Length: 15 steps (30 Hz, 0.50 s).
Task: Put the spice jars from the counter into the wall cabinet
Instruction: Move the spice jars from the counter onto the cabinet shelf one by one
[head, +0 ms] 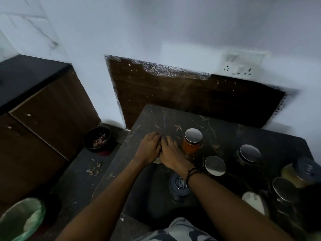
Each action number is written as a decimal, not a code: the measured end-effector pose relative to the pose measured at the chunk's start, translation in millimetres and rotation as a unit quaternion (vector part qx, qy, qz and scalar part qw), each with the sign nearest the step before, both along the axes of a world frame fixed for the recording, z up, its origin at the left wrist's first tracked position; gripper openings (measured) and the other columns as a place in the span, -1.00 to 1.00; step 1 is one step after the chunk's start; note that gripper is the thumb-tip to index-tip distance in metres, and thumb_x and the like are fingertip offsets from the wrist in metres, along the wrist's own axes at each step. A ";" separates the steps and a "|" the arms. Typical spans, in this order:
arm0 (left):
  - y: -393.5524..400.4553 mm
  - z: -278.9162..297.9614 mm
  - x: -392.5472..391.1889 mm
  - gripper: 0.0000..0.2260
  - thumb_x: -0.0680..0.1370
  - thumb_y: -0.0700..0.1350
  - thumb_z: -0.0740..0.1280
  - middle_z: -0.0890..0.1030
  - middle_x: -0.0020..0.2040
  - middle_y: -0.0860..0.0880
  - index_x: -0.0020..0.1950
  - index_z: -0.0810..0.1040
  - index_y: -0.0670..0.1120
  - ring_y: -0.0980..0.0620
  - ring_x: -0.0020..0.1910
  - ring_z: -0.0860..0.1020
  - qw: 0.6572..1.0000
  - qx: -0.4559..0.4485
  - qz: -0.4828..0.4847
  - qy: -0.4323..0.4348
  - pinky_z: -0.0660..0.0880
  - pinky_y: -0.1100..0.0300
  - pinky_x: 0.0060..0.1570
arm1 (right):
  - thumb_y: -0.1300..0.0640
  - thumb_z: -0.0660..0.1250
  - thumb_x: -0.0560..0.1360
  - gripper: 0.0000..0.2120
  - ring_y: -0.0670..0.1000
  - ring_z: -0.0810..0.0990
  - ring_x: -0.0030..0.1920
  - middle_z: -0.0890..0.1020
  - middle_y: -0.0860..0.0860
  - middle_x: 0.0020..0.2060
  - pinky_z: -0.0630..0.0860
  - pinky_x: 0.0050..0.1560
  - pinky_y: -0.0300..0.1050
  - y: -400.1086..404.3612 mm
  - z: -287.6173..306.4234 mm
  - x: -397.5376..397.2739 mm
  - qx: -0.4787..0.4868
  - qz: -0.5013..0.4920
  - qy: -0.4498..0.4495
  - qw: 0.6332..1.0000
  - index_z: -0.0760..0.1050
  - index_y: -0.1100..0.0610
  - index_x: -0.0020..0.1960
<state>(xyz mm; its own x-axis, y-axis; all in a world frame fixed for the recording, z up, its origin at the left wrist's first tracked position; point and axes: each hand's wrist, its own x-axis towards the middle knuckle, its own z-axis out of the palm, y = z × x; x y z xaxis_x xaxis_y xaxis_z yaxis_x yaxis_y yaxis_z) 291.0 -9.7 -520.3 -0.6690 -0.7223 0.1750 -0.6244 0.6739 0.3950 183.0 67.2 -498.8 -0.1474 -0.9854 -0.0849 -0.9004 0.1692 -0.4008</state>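
Both hands together over a small pale jar (157, 160) on the surface (225, 136), left hand (148, 147) and right hand (171, 154) cupped around it; grip hidden, cannot tell. Orange jar (192, 142) upright just right of the right hand.

Dim, bluish light, soft motion blur throughout — wide-angle bending at edges

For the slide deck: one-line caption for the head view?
Both hands, left hand and right hand, close around a mostly hidden jar on the dark counter, beside an orange spice jar.
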 end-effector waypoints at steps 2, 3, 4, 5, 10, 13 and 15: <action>-0.6 -15.1 -2.4 -0.59 0.64 -0.04 0.19 0.42 0.45 -0.16 0.46 0.39 -0.15 -0.11 0.41 0.40 0.998 0.057 0.021 -0.018 0.27 0.07 0.41 | 0.02 0.27 0.52 -0.37 0.20 0.34 0.35 0.23 0.17 0.41 0.36 0.32 0.09 2.4 -14.7 -0.1 0.044 -0.013 -0.017 0.999 0.10 0.11 0.51; -0.9 -20.5 -2.9 -0.54 0.65 -0.01 0.18 0.34 0.51 -0.16 0.52 0.30 -0.15 -0.12 0.46 0.34 0.994 0.098 0.033 -0.019 0.24 0.05 0.45 | 0.00 0.29 0.52 -0.34 0.21 0.33 0.36 0.21 0.18 0.43 0.37 0.32 0.10 3.3 -21.2 0.1 0.063 -0.016 -0.025 0.998 0.08 0.09 0.51; -1.6 -25.4 -3.1 -0.49 0.65 0.02 0.19 0.28 0.54 -0.16 0.56 0.23 -0.14 -0.12 0.50 0.28 0.990 0.133 0.046 -0.014 0.22 0.03 0.47 | -0.02 0.30 0.51 -0.32 0.22 0.34 0.36 0.20 0.19 0.43 0.39 0.31 0.10 4.3 -26.9 0.3 0.077 -0.018 -0.033 0.996 0.06 0.07 0.52; -2.5 -29.8 -3.8 -0.46 0.64 0.03 0.21 0.25 0.56 -0.15 0.57 0.19 -0.13 -0.11 0.51 0.27 0.986 0.156 0.059 0.000 0.21 0.03 0.47 | -0.04 0.31 0.51 -0.29 0.23 0.36 0.35 0.20 0.21 0.44 0.43 0.29 0.11 4.7 -32.5 0.1 0.085 -0.020 -0.040 0.995 0.03 0.05 0.53; -1.8 -36.0 -12.2 -0.54 0.57 -0.01 0.34 0.50 0.33 -0.13 0.43 0.38 -0.11 -0.07 0.29 0.49 0.966 0.197 0.127 0.108 0.32 0.29 0.19 | -0.08 0.32 0.51 -0.18 0.30 0.30 0.40 0.15 0.29 0.47 0.41 0.32 0.18 0.3 -49.8 1.1 0.091 -0.045 -0.056 0.993 -0.13 0.01 0.56; -0.2 -34.1 -12.4 -0.64 0.55 -0.03 0.36 0.59 0.22 -0.10 0.33 0.46 -0.07 -0.01 0.14 0.56 0.953 0.216 0.151 0.148 0.44 0.22 0.09 | -0.06 0.41 0.44 -0.14 0.27 0.32 0.38 0.23 0.25 0.43 0.41 0.32 0.18 -5.2 -49.5 2.5 0.054 -0.077 -0.106 0.990 -0.07 -0.01 0.53; 1.4 -32.3 -10.1 -0.67 0.58 -0.03 0.32 0.60 0.20 -0.10 0.33 0.48 -0.07 -0.03 0.15 0.56 0.942 0.232 0.180 0.163 0.50 0.10 0.15 | -0.03 0.47 0.39 -0.10 0.21 0.34 0.36 0.26 0.20 0.40 0.43 0.30 0.08 -6.1 -47.3 0.4 -0.001 -0.094 -0.120 0.988 -0.01 0.03 0.52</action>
